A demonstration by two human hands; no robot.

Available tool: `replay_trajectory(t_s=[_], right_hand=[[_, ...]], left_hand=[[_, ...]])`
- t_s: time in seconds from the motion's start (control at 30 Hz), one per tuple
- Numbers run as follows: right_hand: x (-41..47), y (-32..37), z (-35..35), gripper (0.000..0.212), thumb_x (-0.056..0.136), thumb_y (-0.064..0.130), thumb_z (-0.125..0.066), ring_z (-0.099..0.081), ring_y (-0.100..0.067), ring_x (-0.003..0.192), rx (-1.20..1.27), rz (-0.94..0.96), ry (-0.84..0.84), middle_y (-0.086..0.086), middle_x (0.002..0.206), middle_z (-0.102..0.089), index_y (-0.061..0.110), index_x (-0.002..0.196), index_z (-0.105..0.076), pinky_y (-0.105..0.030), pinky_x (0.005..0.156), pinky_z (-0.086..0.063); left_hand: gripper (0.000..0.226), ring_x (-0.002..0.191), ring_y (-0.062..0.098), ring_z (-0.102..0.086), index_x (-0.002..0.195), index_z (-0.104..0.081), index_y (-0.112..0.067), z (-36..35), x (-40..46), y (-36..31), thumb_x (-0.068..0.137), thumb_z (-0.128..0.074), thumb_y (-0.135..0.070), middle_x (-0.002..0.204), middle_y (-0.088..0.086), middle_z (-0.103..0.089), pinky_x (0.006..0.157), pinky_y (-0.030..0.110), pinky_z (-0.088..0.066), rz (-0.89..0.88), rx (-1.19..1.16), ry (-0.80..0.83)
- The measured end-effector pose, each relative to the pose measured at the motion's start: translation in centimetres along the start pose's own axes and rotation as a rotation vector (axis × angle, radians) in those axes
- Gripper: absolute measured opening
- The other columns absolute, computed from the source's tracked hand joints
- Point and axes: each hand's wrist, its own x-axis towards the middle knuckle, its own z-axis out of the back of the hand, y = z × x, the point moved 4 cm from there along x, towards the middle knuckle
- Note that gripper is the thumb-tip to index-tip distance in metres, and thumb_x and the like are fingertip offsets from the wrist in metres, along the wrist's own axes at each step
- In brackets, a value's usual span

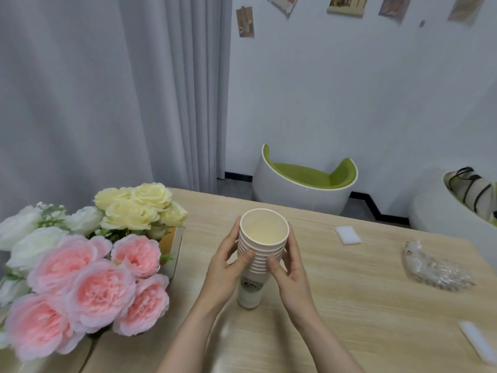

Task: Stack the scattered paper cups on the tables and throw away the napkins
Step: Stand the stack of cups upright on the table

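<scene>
1. The left hand (224, 267) and the right hand (289, 267) wrap the stack of cups (259, 251) from either side at the centre of the frame, fingers curled round the band of nested rims.
2. The stack stands upright with its base on the bench (349, 305), mouth open toward the camera, a green logo showing on the lowest cup.
3. Paper cups like these are probably very light and thin-walled; a hard squeeze would likely dent them. The rolled rims look like the stiffest part, so the band the hands now hold seems the safest place to grip.
4. A tall nested stack may lean or slide apart if held only at the top; one hand lower on the bottom cup would steady it.
5. At right, two white folded napkins lie flat: one (348, 234) toward the far edge, one (477, 344) at lower right. A crumpled clear wrapper (435, 267) lies between them.
6. A bunch of flowers (88, 262) fills the lower left.
</scene>
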Motion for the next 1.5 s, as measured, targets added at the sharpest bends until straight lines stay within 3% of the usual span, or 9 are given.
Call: replay_trajectory(t_s=[0.17, 0.33, 0.43, 0.63, 0.9, 1.07, 1.17, 1.33, 1.5], right_hand=[[-1.4, 3.4, 1.5, 0.064, 0.091, -0.001, -0.054, -0.052, 0.012, 0.115, 0.084, 0.097, -0.118, 0.014, 0.14, -0.047, 0.027, 0.144, -0.031, -0.007, 0.086, -0.043], [-6.2, 6.8, 4.4, 0.067, 0.084, 0.021, -0.061, -0.05, 0.004, 0.123, 0.055, 0.199, -0.248, 0.022, 0.139, -0.05, 0.034, 0.142, -0.031, -0.011, 0.09, -0.044], [-9.6, 8.8, 6.8, 0.063, 0.087, 0.024, -0.063, -0.052, 0.01, 0.117, 0.041, 0.221, -0.342, 0.021, 0.138, -0.049, 0.039, 0.14, -0.032, -0.01, 0.087, -0.045], [-15.4, 11.5, 11.7, 0.074, 0.08, 0.017, -0.061, -0.054, 0.005, 0.117, -0.04, 0.253, -0.45, 0.018, 0.141, -0.048, 0.038, 0.144, -0.029, -0.012, 0.086, -0.047], [-22.3, 13.1, 17.0, 0.074, 0.086, 0.013, -0.066, -0.048, 0.001, 0.126, -0.093, 0.304, -0.64, 0.022, 0.14, -0.049, 0.036, 0.145, -0.029, -0.022, 0.105, -0.041], [-27.8, 14.7, 23.1, 0.07, 0.082, 0.013, -0.061, -0.048, 0.004, 0.125, -0.08, 0.352, -0.83, 0.026, 0.136, -0.05, 0.044, 0.138, -0.032, -0.012, 0.096, -0.042], [-31.5, 15.6, 27.6, 0.07, 0.08, 0.014, -0.061, -0.046, 0.002, 0.128, -0.073, 0.374, -0.956, 0.024, 0.139, -0.048, 0.043, 0.136, -0.033, -0.014, 0.098, -0.042], [-38.3, 16.8, 36.1, 0.073, 0.084, 0.012, -0.067, -0.044, -0.002, 0.131, -0.14, 0.399, -1.116, 0.016, 0.144, -0.046, 0.034, 0.144, -0.031, -0.015, 0.1, -0.041], [-44.8, 18.3, 44.9, 0.07, 0.082, 0.007, -0.068, -0.049, -0.004, 0.128, -0.217, 0.41, -1.194, 0.018, 0.138, -0.051, 0.032, 0.14, -0.037, -0.017, 0.099, -0.043]], left_hand=[[0.061, 0.128, 0.0, -0.048, 0.138, -0.043, -0.037, -2.6, -0.6, -3.5, 0.085, -0.07, -0.025, 0.139, -0.017, -0.052, 0.089, 0.011, -0.044, -0.081, -0.065, 0.047], [0.057, 0.124, -0.007, -0.048, 0.131, -0.049, -0.035, -6.9, -3.0, -6.5, 0.078, -0.067, -0.023, 0.132, -0.025, -0.055, 0.086, 0.005, -0.042, -0.164, -0.115, 0.164], [0.054, 0.122, -0.007, -0.05, 0.13, -0.05, -0.033, -10.2, -5.1, -8.3, 0.082, -0.071, -0.017, 0.129, -0.026, -0.057, 0.084, 0.006, -0.043, -0.179, -0.16, 0.273], [0.053, 0.122, 0.001, -0.054, 0.129, -0.051, -0.03, -16.1, -9.2, -9.9, 0.08, -0.066, -0.014, 0.128, -0.018, -0.061, 0.085, 0.01, -0.045, -0.167, -0.256, 0.395], [0.061, 0.125, -0.002, -0.049, 0.138, -0.047, -0.029, -23.2, -14.0, -10.4, 0.083, -0.071, -0.021, 0.136, -0.012, -0.055, 0.09, 0.009, -0.043, -0.174, -0.197, 0.583], [0.064, 0.128, 0.0, -0.047, 0.14, -0.045, -0.036, -31.4, -17.2, -10.9, 0.081, -0.068, -0.03, 0.138, -0.015, -0.052, 0.1, 0.019, -0.044, -0.201, -0.175, 0.782], [0.065, 0.129, 0.004, -0.047, 0.139, -0.046, -0.041, -37.4, -20.0, -11.2, 0.079, -0.07, -0.039, 0.139, -0.014, -0.052, 0.104, 0.03, -0.042, -0.185, -0.195, 0.908], [0.066, 0.127, 0.005, -0.049, 0.14, -0.044, -0.038, -47.9, -25.5, -11.3, 0.078, -0.068, -0.04, 0.138, -0.015, -0.053, 0.103, 0.031, -0.044, -0.148, -0.254, 1.092], [0.069, 0.128, 0.011, -0.051, 0.14, -0.046, -0.035, -58.5, -30.7, -9.8, 0.077, -0.071, -0.037, 0.139, -0.006, -0.053, 0.107, 0.043, -0.04, -0.069, -0.321, 1.169]])
